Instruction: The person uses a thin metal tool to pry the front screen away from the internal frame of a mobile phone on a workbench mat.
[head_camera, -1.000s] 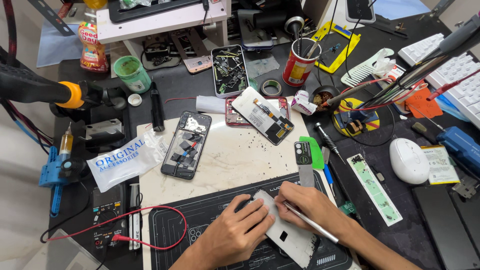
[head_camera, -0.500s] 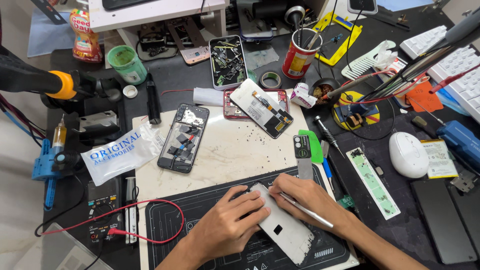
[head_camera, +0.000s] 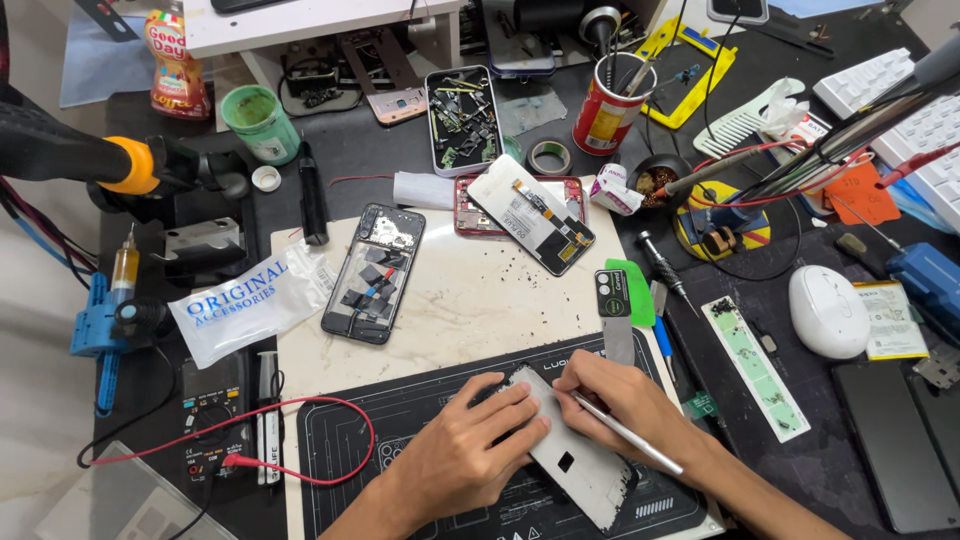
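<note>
Seemingly the work in hand, in the head view, is scraping or prying at the upper end of a white phone back panel that lies tilted on the dark work mat. The left hand lies flat on the panel, its fingers held close together and pressing down on the upper left part, so the panel's top corner sits just past the fingertips and the rest runs down and to the right, away from them. The right hand pinches a thin metal tool like a pen, thumb and forefinger closed on the shaft near its tip; the tip meets the panel just beside the left fingertips, though the exact contact is hidden under the hand. To do this well, I judge the left fingers should keep steady downward pressure close to the tip so the panel cannot skid, and the tool should stay at a low angle with short strokes, directed away from the holding fingers. Well above both hands lie an opened black phone and a white display assembly on the pale board; a red wire loops left of the left wrist, and a white mouse sits well off to the right.
</note>
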